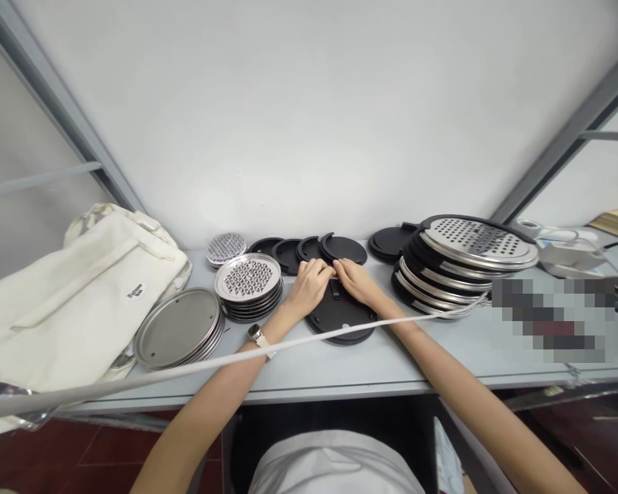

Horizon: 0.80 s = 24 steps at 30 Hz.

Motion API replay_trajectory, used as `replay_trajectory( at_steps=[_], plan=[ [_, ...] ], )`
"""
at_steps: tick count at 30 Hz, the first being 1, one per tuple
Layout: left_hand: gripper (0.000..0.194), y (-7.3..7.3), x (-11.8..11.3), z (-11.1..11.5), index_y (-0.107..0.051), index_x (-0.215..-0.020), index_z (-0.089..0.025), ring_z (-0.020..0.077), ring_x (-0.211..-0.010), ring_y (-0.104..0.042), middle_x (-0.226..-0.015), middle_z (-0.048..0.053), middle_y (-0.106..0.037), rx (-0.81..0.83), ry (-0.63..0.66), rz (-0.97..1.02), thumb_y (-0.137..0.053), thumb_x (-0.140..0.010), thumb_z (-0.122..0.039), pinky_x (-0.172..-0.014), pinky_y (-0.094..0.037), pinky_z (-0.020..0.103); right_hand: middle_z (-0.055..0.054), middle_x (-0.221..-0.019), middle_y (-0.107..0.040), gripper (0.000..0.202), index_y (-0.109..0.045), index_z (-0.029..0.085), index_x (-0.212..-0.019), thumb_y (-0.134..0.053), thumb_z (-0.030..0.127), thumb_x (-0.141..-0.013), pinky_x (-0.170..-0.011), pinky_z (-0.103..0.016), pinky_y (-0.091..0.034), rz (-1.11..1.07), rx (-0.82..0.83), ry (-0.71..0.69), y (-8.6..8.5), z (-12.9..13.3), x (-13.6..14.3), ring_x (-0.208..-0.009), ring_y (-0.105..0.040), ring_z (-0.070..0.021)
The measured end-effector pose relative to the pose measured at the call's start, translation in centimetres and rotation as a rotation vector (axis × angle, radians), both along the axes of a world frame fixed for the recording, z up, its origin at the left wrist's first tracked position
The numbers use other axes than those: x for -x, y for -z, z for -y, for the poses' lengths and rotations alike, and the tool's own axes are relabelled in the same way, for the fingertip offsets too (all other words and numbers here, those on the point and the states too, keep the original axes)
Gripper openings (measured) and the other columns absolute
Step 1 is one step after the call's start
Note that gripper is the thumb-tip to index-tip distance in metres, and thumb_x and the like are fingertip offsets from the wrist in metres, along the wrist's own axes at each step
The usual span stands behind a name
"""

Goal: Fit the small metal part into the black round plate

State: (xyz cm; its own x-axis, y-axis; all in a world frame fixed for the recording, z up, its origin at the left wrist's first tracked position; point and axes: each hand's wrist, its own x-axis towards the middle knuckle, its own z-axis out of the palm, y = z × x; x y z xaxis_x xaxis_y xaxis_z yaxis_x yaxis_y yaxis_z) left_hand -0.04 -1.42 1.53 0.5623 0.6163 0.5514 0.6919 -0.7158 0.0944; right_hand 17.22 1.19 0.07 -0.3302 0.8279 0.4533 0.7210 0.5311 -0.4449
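A black round plate [342, 319] lies flat on the table in front of me, with a small rectangular fitting near its far side. My left hand [313, 283] is closed at the plate's far edge, fingers curled together. My right hand [359, 281] meets it there, its fingers also closed. The fingertips of both come together over that edge; whatever they pinch is hidden. Just behind them several black round holders [344, 250] with raised rims overlap in a row. Left of my left hand stands a stack of round metal graters [248, 278].
Plain metal discs [178, 329] and a small grater disc stack [226, 247] stand left, beside a cream canvas bag [72, 302]. A tall stack of graters in black holders [463, 267] rises at right. A white cord [309, 337] crosses before my forearms.
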Motion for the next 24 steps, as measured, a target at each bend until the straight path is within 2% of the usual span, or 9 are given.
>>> replay_trajectory(
  at_steps=[4,9,17,24],
  plan=[
    [0.025,0.1,0.0,0.0,-0.055,-0.108,-0.017,0.0187,-0.095,-0.049,-0.099,0.007,-0.053,0.019,0.037,0.021,-0.034,-0.096,-0.013,-0.087,-0.039,0.033,-0.004,-0.073,-0.055,0.039,-0.05,0.019,-0.071,-0.027,0.032,-0.1,-0.067,-0.026,-0.038,-0.025,0.01,0.002,-0.1,0.1,0.1,-0.067,-0.054,-0.0149],
    [0.025,0.3,0.0,-0.3,-0.054,-0.108,-0.017,0.0187,-0.095,-0.051,-0.101,0.007,-0.053,0.062,0.053,0.066,-0.033,-0.095,-0.011,-0.088,-0.042,0.033,-0.004,-0.069,-0.055,0.041,-0.055,0.018,-0.069,-0.03,0.032,-0.099,-0.065,-0.027,-0.036,0.038,0.005,0.058,0.6,-0.5,0.0,-0.064,-0.053,-0.0151],
    [0.019,0.7,0.0,-0.7,-0.055,-0.1,-0.017,0.0184,-0.091,-0.052,-0.096,0.005,-0.056,0.093,0.004,0.017,-0.038,-0.094,-0.013,-0.085,-0.04,0.032,-0.004,-0.067,-0.056,0.037,-0.055,0.017,-0.066,-0.04,0.031,-0.097,-0.062,-0.026,-0.034,0.112,-0.006,0.1,1.2,-1.0,-0.4,-0.061,-0.052,-0.0145],
    [0.018,0.8,0.0,-0.9,-0.057,-0.098,-0.017,0.0186,-0.088,-0.052,-0.094,0.005,-0.057,0.105,-0.016,0.002,-0.04,-0.094,-0.014,-0.083,-0.039,0.032,-0.005,-0.068,-0.058,0.037,-0.054,0.018,-0.066,-0.04,0.032,-0.097,-0.062,-0.026,-0.034,0.132,-0.01,0.125,1.0,-1.0,-0.4,-0.063,-0.053,-0.0152]
  ],
)
